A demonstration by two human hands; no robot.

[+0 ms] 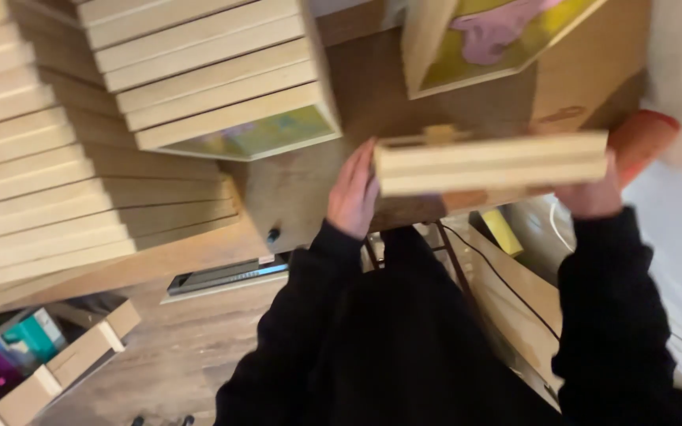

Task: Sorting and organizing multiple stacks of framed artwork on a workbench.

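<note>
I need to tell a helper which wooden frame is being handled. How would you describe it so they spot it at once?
Start at the brown table with tall piles of pale wooden frames on its left. In front of the dark-sleeved person, the left hand and right hand grip the ends of one frame. It alone is lifted edge-on, off the piles.

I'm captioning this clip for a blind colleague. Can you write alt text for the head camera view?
Two hands, left hand and right hand, grip the ends of a pair of stacked wooden frames above a wooden table. Tall stacks of similar frames fill the table's left side; both arms wear black sleeves.
</note>
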